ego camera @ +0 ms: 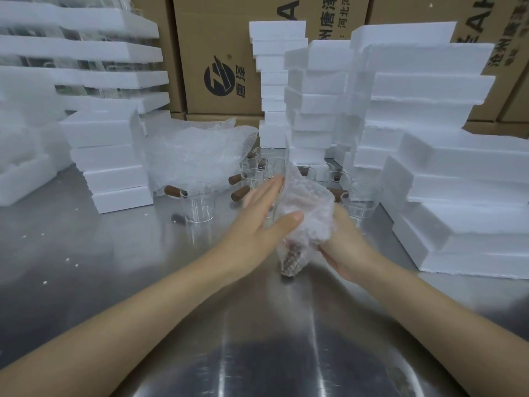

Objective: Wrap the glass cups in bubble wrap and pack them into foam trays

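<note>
Bubble-wrapped glass cup [303, 216] is held above the steel table [114, 267], its brown wooden handle [290, 262] pointing down toward the person. Left hand [263, 222] lies flat, fingers straight, against the wrap; right hand [343, 245] cups it from below, fingers hidden. Behind the cup stand bare clear glass cups [257, 173], a loose bubble wrap heap [197, 150] and stacked white foam trays [312, 101].

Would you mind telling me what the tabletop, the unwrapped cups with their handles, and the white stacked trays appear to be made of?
Tabletop: likely stainless steel, brushed, with streaky reflections. Unwrapped cup: clear glass, see-through with bright rims; its handle looks like brown wood, matte, though plastic is possible. Stacked trays: white expanded foam, with rough torn edges and crumbs on the table.
</note>
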`<move>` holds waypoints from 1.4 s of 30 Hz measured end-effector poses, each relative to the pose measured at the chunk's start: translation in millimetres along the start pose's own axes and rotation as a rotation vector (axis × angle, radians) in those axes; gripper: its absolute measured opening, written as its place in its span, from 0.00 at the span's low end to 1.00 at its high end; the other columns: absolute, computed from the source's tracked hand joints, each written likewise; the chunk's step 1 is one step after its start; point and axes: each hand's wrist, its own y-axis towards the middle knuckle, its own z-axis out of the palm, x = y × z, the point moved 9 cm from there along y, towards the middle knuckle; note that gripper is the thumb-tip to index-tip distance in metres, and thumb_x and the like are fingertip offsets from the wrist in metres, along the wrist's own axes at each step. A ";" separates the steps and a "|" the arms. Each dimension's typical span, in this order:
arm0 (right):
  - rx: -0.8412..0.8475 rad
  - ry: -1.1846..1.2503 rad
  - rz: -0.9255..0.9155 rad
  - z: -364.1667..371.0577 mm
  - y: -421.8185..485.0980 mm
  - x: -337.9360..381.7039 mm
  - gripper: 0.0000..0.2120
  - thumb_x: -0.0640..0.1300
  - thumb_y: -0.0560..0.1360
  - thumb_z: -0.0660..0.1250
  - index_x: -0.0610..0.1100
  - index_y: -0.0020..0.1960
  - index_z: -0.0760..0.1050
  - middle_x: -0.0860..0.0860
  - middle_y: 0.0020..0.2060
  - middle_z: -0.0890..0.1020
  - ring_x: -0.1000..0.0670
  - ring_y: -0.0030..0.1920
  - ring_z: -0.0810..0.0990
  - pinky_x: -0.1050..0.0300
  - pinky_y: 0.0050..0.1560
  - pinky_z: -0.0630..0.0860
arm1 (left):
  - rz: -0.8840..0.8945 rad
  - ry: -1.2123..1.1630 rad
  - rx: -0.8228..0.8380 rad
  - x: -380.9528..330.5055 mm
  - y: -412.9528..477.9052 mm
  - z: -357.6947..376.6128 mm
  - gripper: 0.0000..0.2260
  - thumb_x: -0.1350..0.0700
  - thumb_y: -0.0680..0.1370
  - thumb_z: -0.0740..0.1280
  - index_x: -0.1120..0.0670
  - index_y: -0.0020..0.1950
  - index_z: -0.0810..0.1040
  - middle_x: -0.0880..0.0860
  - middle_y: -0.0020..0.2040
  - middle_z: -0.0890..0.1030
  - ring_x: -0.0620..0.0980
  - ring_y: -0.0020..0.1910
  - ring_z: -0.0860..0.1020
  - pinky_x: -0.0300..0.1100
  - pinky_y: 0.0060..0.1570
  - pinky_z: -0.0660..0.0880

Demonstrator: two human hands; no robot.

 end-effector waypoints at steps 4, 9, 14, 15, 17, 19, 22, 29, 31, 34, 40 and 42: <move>-0.191 -0.065 -0.099 -12.0 -1.1 14.8 0.09 0.31 0.77 0.63 0.39 0.55 0.78 0.40 0.50 0.83 0.46 0.52 0.83 0.56 0.50 0.81 | -0.058 -0.095 0.069 6.3 -6.3 12.3 0.35 0.44 0.75 0.68 0.46 0.77 0.55 0.34 0.65 0.73 0.31 0.62 0.72 0.30 0.61 0.68; -0.189 -0.339 -0.198 -1.7 -2.7 21.5 0.21 0.34 0.72 0.65 0.56 0.59 0.72 0.62 0.47 0.82 0.65 0.49 0.80 0.68 0.45 0.77 | 0.009 0.024 -0.099 -4.7 -5.3 -4.5 0.22 0.50 0.75 0.62 0.41 0.69 0.67 0.38 0.60 0.78 0.33 0.58 0.75 0.33 0.59 0.71; -0.053 -0.353 -0.180 22.7 -5.7 17.4 0.16 0.52 0.72 0.64 0.66 0.58 0.71 0.58 0.54 0.81 0.55 0.53 0.81 0.46 0.52 0.80 | 0.017 0.018 -0.239 -4.7 -2.6 -30.7 0.15 0.63 0.78 0.58 0.51 0.60 0.77 0.50 0.52 0.83 0.48 0.51 0.81 0.48 0.54 0.78; -0.035 -0.356 -0.172 25.5 -5.6 16.4 0.19 0.57 0.71 0.64 0.65 0.62 0.70 0.56 0.56 0.80 0.51 0.53 0.81 0.46 0.52 0.80 | -0.001 0.007 -0.247 -1.8 -0.9 -34.5 0.16 0.66 0.77 0.58 0.53 0.59 0.77 0.51 0.51 0.83 0.50 0.50 0.82 0.48 0.53 0.78; -0.059 -0.350 -0.134 22.0 -5.4 12.6 0.29 0.63 0.70 0.63 0.55 0.68 0.68 0.51 0.59 0.77 0.47 0.50 0.82 0.44 0.52 0.80 | -0.025 -0.011 -0.246 2.3 1.0 -37.5 0.18 0.70 0.76 0.57 0.55 0.59 0.78 0.52 0.50 0.83 0.49 0.50 0.82 0.44 0.50 0.79; -0.101 -0.352 -0.141 19.0 -6.0 14.4 0.23 0.58 0.74 0.65 0.52 0.66 0.69 0.51 0.56 0.78 0.46 0.46 0.83 0.42 0.49 0.80 | 0.000 0.062 -0.247 0.4 0.0 -35.8 0.18 0.71 0.76 0.57 0.55 0.58 0.77 0.52 0.51 0.83 0.48 0.51 0.81 0.43 0.51 0.77; -0.185 -0.427 -0.165 6.9 -4.1 17.2 0.12 0.44 0.76 0.65 0.53 0.58 0.71 0.55 0.46 0.81 0.56 0.43 0.82 0.53 0.46 0.80 | 0.137 0.284 -0.212 -15.9 -6.5 -20.2 0.16 0.67 0.77 0.60 0.55 0.62 0.75 0.49 0.55 0.80 0.45 0.55 0.77 0.36 0.57 0.72; -0.319 -0.455 -0.177 -13.6 -2.2 21.1 0.16 0.31 0.69 0.65 0.49 0.50 0.73 0.59 0.38 0.80 0.66 0.37 0.77 0.73 0.34 0.69 | 0.124 0.374 -0.216 -20.9 -13.1 -3.8 0.24 0.58 0.79 0.64 0.53 0.75 0.65 0.46 0.69 0.72 0.38 0.65 0.70 0.27 0.64 0.63; -0.280 -0.474 -0.210 -4.6 -4.2 24.2 0.13 0.41 0.72 0.67 0.52 0.54 0.73 0.59 0.42 0.81 0.63 0.40 0.79 0.72 0.36 0.71 | 0.050 0.268 -0.229 -16.5 -9.8 -13.4 0.19 0.62 0.78 0.63 0.51 0.68 0.72 0.49 0.62 0.79 0.41 0.59 0.77 0.36 0.59 0.72; -0.133 -0.396 -0.231 13.7 -6.0 24.2 0.23 0.54 0.73 0.64 0.53 0.67 0.69 0.55 0.54 0.80 0.55 0.44 0.80 0.62 0.44 0.77 | -0.019 -0.002 -0.336 -9.7 -4.7 -36.8 0.15 0.67 0.76 0.59 0.50 0.50 0.80 0.47 0.44 0.84 0.40 0.44 0.81 0.36 0.45 0.78; -0.129 -0.524 -0.274 19.8 -7.6 26.9 0.27 0.44 0.73 0.64 0.51 0.72 0.65 0.55 0.63 0.74 0.59 0.58 0.74 0.65 0.57 0.71 | -0.048 -0.061 -0.372 -1.5 -11.1 -29.7 0.19 0.70 0.75 0.58 0.49 0.54 0.79 0.45 0.48 0.84 0.41 0.50 0.81 0.35 0.49 0.76; -0.177 -0.495 -0.287 7.7 -6.0 31.3 0.26 0.34 0.71 0.62 0.49 0.68 0.69 0.55 0.58 0.77 0.58 0.57 0.75 0.64 0.58 0.71 | -0.036 -0.090 -0.285 0.7 -10.0 -17.4 0.17 0.64 0.78 0.63 0.49 0.64 0.75 0.45 0.54 0.82 0.40 0.53 0.80 0.37 0.54 0.76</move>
